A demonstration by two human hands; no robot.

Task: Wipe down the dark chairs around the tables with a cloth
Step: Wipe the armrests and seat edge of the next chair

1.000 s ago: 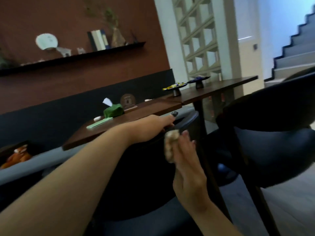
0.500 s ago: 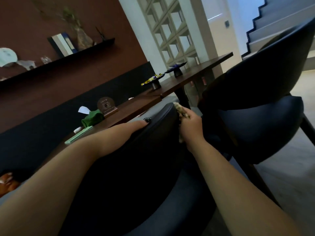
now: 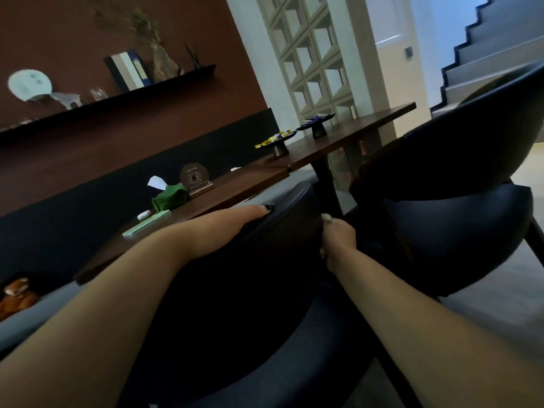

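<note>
Lower now, the right hand pinches the soft cloth against the rigid chair backrest; the left hand rests flat, steadying its top edge.

Lower centre, the near chair fills the frame, its back against the counter edge behind it. The left hand lies on the backrest top; the right hand presses the cloth against its right end. A 2nd chair stands right. On the counter: tissue box left, 2 stands farther right. The shelf hangs upper left, stairs upper right.
</note>
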